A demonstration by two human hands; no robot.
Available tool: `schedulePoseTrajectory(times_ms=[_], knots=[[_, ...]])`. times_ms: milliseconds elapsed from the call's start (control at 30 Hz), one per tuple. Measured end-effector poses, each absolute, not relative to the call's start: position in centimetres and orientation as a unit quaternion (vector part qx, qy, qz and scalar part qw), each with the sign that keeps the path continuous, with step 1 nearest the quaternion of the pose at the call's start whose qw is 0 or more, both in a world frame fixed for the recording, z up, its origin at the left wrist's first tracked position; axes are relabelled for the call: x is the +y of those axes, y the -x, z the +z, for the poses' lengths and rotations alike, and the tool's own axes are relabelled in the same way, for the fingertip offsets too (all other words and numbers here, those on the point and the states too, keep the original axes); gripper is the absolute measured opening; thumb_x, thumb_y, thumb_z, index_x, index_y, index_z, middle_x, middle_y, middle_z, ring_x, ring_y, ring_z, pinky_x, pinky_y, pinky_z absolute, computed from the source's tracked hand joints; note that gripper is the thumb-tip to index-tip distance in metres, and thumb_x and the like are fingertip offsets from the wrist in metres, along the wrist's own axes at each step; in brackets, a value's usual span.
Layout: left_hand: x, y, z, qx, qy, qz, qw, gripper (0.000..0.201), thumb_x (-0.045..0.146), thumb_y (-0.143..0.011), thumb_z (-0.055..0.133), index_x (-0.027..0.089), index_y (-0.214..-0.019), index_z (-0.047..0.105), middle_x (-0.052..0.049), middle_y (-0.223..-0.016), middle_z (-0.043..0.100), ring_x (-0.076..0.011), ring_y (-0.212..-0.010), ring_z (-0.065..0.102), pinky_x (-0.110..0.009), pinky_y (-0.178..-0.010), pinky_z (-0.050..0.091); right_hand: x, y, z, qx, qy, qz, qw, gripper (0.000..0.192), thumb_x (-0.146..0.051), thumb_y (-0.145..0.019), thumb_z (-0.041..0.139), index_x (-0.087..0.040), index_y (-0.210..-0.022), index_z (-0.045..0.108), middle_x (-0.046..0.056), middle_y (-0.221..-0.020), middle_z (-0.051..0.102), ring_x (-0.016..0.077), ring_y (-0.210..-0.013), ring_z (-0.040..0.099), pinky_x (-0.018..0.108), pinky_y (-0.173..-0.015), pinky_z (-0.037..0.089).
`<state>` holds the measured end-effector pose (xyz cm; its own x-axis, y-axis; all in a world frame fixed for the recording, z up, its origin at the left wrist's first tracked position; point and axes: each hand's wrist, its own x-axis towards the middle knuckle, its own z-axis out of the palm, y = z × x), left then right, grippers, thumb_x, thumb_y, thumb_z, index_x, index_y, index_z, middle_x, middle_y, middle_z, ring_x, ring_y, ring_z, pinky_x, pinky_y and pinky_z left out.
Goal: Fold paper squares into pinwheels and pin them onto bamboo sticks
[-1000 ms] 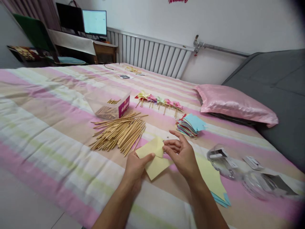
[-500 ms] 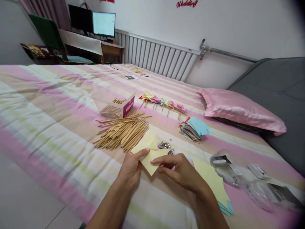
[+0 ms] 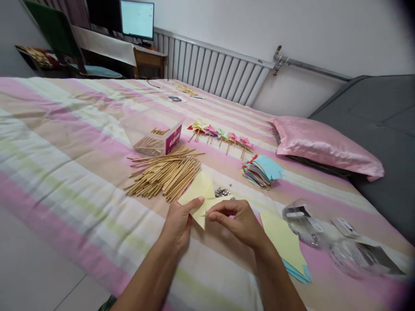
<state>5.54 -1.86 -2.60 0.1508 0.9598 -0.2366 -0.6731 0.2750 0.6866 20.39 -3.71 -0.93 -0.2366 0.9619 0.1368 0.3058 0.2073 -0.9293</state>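
My left hand (image 3: pixel 179 220) grips a pale yellow paper sheet (image 3: pixel 200 188) with cut flaps, its thumb pressed on the top face. My right hand (image 3: pixel 234 218) pinches a lower right flap of the same sheet between thumb and fingertips. Just beyond the paper lies a small heap of shiny silver fasteners (image 3: pixel 222 191). To the left of the sheet is a loose pile of thin wooden sticks (image 3: pixel 165 175). Beside my right forearm rests a stack of yellow and blue paper (image 3: pixel 282 237).
A clear plastic box (image 3: pixel 152 134) with sticks stands behind the pile. Several finished paper pinwheels (image 3: pixel 220 134) lie in a row farther back. A bundle of coloured paper (image 3: pixel 261 170), clear packages (image 3: pixel 303 222) and a pink pillow (image 3: pixel 324 144) are on the right of the striped bed.
My right hand's fingers have closed into a pinch at the flap and lifted its edge a little. The left hand keeps its hold. The camera view has tilted slightly downward.
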Motion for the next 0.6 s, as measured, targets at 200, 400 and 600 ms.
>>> schedulePoseTrajectory(times_ms=[200,400,600], knots=[[-2.0,-6.0,-2.3,0.34,-0.236,0.564,0.714,0.043,0.015,-0.067,0.072,0.01,-0.109,0.064,-0.01,-0.09,0.074,-0.0231,-0.081,0.069,-0.031,-0.072,0.053,-3.5,-19.8,-1.4,-0.592,0.498,0.449,0.447,0.019,-0.034,-0.079,0.066,-0.017,-0.07,0.069,0.002,-0.065,0.066,0.0127,-0.061,0.061,0.021,-0.057,0.046],[-2.1,-6.3,-2.2,0.344,-0.24,0.567,0.709,0.045,0.014,-0.065,0.073,0.011,-0.109,0.064,-0.009,-0.091,0.074,-0.0224,-0.084,0.069,-0.031,-0.077,0.053,-3.6,-19.2,-1.5,-0.534,0.554,0.429,0.473,0.02,-0.035,-0.074,0.068,-0.016,-0.069,0.067,0.008,-0.083,0.071,0.0148,-0.062,0.065,0.023,-0.055,0.048],[-2.3,-6.4,-2.2,0.342,-0.262,0.573,0.697,0.05,0.02,-0.065,0.077,0.012,-0.112,0.062,-0.011,-0.097,0.073,-0.0234,-0.086,0.069,-0.032,-0.076,0.054,-3.6,-19.5,-1.7,-0.518,0.579,0.405,0.482,0.018,-0.035,-0.071,0.07,-0.017,-0.068,0.067,0.014,-0.098,0.069,0.027,-0.094,0.066,0.026,-0.057,0.052]])
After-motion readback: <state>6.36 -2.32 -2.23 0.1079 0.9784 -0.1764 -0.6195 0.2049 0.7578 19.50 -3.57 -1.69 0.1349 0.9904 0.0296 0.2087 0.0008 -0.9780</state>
